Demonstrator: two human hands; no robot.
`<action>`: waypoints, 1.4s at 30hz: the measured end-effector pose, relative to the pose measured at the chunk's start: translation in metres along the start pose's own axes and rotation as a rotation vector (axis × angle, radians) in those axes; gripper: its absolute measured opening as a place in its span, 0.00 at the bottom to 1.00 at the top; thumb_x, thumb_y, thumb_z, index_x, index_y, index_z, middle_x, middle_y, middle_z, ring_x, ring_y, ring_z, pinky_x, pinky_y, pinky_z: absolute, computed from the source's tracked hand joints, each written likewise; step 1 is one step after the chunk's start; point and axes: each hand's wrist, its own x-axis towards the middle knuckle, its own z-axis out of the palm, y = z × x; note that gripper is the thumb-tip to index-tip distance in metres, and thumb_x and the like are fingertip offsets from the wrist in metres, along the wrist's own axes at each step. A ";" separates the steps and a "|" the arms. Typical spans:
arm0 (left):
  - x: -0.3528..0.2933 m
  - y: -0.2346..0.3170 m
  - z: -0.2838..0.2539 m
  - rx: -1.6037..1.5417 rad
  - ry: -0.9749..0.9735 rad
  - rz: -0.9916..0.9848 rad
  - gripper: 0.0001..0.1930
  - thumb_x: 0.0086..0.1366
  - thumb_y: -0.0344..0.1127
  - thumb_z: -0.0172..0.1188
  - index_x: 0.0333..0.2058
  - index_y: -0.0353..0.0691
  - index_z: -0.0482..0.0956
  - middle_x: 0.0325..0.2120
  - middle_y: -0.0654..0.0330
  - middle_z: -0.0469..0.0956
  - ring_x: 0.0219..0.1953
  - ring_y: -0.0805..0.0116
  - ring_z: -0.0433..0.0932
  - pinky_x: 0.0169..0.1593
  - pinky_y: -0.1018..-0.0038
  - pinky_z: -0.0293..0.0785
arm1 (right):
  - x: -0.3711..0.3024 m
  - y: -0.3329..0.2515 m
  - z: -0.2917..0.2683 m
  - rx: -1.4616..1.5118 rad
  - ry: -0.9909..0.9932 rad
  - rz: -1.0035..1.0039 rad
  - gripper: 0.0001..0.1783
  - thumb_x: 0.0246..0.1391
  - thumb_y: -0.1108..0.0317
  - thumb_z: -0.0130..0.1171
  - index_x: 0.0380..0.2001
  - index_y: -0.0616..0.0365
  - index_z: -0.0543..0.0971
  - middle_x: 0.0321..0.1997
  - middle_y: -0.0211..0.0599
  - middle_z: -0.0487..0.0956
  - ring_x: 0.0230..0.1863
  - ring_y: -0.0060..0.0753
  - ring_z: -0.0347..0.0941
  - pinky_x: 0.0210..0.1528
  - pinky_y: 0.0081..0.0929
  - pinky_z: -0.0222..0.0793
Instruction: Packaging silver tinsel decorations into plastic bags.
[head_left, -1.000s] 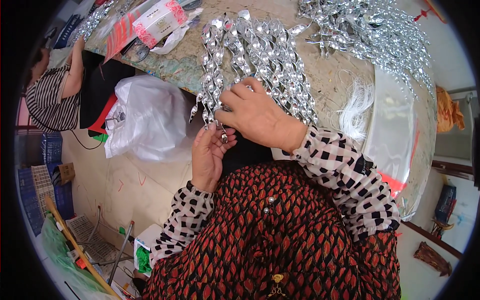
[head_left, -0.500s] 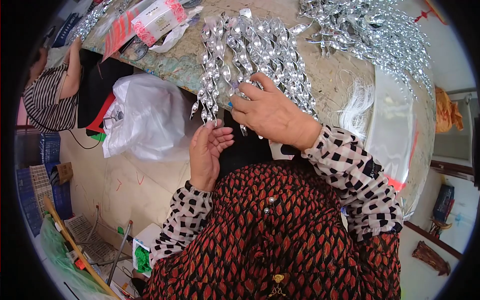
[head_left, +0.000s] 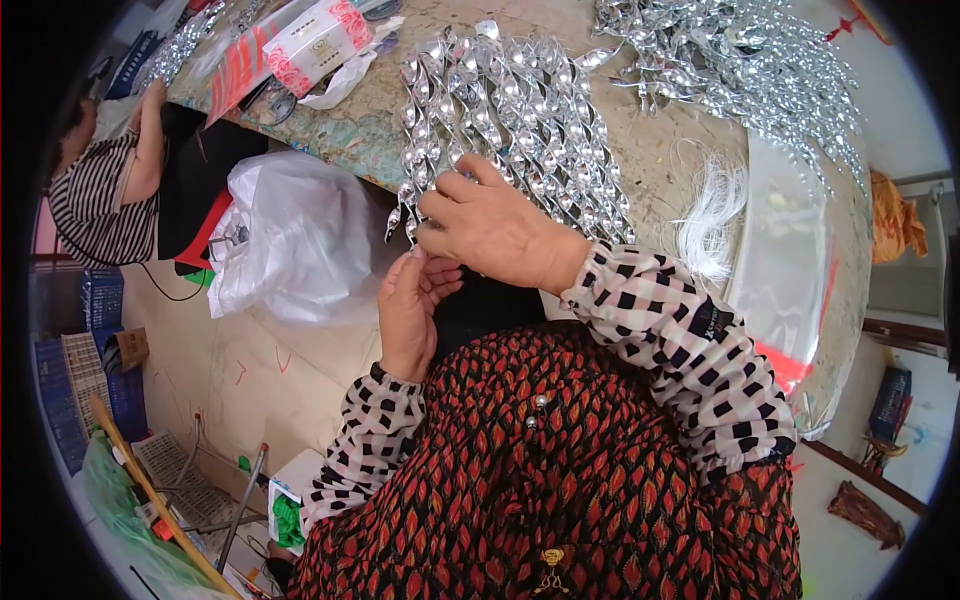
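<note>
"Hands?"
"Left hand [head_left: 405,315] and right hand [head_left: 505,232] together (can't tell what's pinched) at the silver strips' [head_left: 545,115] near ends, over the counter's [head_left: 655,160] edge."
"Risk?"
"An uneven tug could tangle neighbouring twists."

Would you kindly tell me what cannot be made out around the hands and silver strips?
Head view: whether the left hand grips a strip; the right hand partly covers its fingertips.
Head view: parts of the silver strips, behind the right hand.
Head view: the full silver pile, cut off by the top edge.
Head view: what the white bag holds, veiled by its cloudy plastic.
</note>
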 end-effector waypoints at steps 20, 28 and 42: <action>0.002 0.000 -0.009 0.027 0.006 0.018 0.14 0.69 0.41 0.47 0.37 0.35 0.75 0.29 0.58 0.79 0.30 0.71 0.77 0.38 0.75 0.74 | -0.003 -0.002 -0.015 0.077 -0.082 0.011 0.13 0.37 0.69 0.59 0.33 0.49 0.77 0.34 0.29 0.70 0.43 0.34 0.67 0.54 0.41 0.58; 0.001 0.000 -0.006 0.032 -0.029 -0.017 0.14 0.69 0.41 0.46 0.37 0.35 0.74 0.30 0.57 0.79 0.32 0.69 0.77 0.39 0.73 0.74 | -0.003 -0.001 -0.012 0.086 -0.102 -0.006 0.14 0.37 0.68 0.60 0.33 0.49 0.77 0.34 0.29 0.70 0.42 0.34 0.67 0.52 0.39 0.59; -0.001 0.004 0.000 0.209 -0.065 -0.030 0.15 0.67 0.38 0.41 0.37 0.33 0.72 0.32 0.54 0.79 0.34 0.63 0.78 0.40 0.69 0.75 | -0.007 -0.001 -0.009 0.095 -0.111 0.006 0.14 0.40 0.68 0.59 0.36 0.48 0.77 0.34 0.31 0.70 0.43 0.34 0.67 0.52 0.39 0.58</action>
